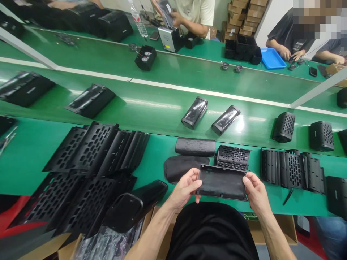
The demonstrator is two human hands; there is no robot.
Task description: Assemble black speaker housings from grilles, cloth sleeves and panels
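Observation:
Both my hands hold a black rectangular plastic panel [223, 182], its hollow inner side with small tabs along the rims facing me. My left hand [187, 187] pinches its left end, thumb on the inside face. At the right end, my right hand [255, 189] grips with the thumb over the edge. Just beyond the panel lies a stack of slotted black grilles [233, 156]. To the left of that stack are a black perforated curved cover [194, 146] and a folded black cloth-like piece [184, 168].
Perforated black panels [92, 148] pile up at left, beside a large black housing [135, 204]. More grille panels [294, 168] and a thin black tool [287, 196] lie at right. Speaker units [195, 112] stand on the green conveyor [151, 108]. Co-workers [195, 18] sit across.

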